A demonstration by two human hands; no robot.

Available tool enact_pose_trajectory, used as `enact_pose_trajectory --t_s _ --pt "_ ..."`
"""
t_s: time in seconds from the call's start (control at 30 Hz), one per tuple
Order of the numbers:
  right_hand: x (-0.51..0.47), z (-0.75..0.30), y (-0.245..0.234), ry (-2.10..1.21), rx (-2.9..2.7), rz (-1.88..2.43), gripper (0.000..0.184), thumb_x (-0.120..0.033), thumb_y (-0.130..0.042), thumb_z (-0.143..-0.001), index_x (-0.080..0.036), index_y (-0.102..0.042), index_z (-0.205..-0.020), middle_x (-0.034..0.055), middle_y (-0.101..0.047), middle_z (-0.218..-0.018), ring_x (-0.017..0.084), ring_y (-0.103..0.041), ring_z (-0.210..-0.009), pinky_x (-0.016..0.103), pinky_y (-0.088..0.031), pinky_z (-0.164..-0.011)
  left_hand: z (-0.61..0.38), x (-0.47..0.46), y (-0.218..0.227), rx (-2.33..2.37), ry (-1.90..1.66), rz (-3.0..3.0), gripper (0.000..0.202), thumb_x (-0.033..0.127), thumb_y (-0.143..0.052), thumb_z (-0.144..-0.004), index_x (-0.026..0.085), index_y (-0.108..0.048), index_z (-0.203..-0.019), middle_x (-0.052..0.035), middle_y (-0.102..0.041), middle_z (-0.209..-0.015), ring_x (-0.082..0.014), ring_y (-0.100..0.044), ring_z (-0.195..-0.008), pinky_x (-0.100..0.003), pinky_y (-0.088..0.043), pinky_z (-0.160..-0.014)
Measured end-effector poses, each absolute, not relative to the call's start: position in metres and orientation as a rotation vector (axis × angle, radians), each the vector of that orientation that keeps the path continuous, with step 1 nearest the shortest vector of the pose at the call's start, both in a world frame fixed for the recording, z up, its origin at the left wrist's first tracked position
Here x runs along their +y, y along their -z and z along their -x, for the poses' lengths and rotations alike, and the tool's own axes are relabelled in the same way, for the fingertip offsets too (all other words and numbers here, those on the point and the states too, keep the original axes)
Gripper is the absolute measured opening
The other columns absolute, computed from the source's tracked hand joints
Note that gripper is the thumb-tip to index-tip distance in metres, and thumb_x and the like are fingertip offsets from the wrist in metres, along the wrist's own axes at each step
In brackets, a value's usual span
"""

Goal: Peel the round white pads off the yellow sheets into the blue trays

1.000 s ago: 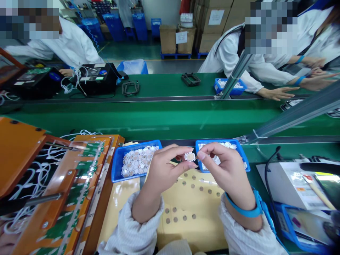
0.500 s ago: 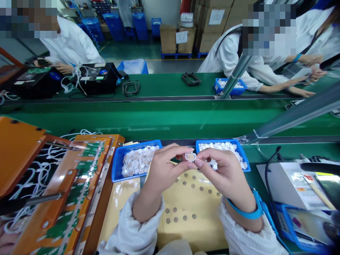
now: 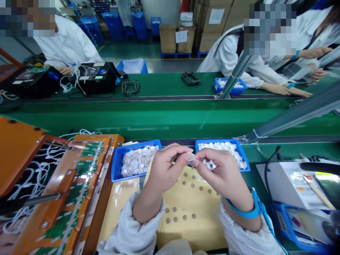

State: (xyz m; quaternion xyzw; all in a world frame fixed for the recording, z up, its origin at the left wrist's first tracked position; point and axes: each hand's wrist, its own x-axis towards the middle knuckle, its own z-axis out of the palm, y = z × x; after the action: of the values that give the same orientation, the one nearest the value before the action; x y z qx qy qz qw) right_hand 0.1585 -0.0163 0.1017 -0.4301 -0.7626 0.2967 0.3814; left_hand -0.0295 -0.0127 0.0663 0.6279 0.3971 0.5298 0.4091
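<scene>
A small round white disc (image 3: 191,157) is pinched between both hands above the yellow sheet (image 3: 202,212). My left hand (image 3: 167,168) has thumb and forefinger closed on its left side, partly covering its face. My right hand (image 3: 220,170), with a blue wrist strap (image 3: 244,212) below it, pinches the right edge. Several small grey-brown round pieces (image 3: 184,216) lie on the yellow sheet. Behind my left hand stands a blue tray (image 3: 114,166) filled with discs of the same sort. Another blue tray (image 3: 245,161) of white pieces sits behind my right hand.
On the left is an orange fixture (image 3: 57,191) with green circuit boards and a raised orange lid (image 3: 18,156). A slanted metal post (image 3: 287,117) and a white box (image 3: 287,184) are at right. Co-workers in white sit across the green bench (image 3: 159,83).
The disc has turned so its face shows less, and my left thumb and forefinger now cover more of it. Both hands stay nearly in place. Co-workers across the bench have shifted their hands.
</scene>
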Motion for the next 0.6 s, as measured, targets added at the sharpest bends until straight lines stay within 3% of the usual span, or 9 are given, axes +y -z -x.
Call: enact_pose_trajectory --t_s 0.2,0.6 --pt "-0.015 -0.155 -0.098 -0.736 -1.980 1.083 0.017 -0.017 -0.063 -0.096 -0.021 -0.061 -0.080 -0.0057 -0.064 -0.066 0.011 -0.058 -0.059 0.024 -0.040 -0.059 0.030 -0.011 -0.065 0.984 -1.270 -1.495 0.015 0.032 -0.072 -0.102 0.021 -0.077 -0.092 -0.0005 -0.070 -0.081 -0.0125 -0.061 -0.073 -0.023 -0.046 -0.064" --pt "-0.016 -0.147 -0.098 -0.663 -1.997 1.045 0.020 -0.015 -0.060 -0.094 -0.021 -0.055 -0.075 -0.0044 -0.058 -0.064 0.011 -0.054 -0.058 0.024 -0.037 -0.058 0.026 -0.005 -0.065 0.876 -1.298 -1.259 0.020 0.031 -0.082 -0.092 0.018 -0.071 -0.082 0.0006 -0.069 -0.071 -0.0104 -0.061 -0.063 -0.018 -0.047 -0.057"
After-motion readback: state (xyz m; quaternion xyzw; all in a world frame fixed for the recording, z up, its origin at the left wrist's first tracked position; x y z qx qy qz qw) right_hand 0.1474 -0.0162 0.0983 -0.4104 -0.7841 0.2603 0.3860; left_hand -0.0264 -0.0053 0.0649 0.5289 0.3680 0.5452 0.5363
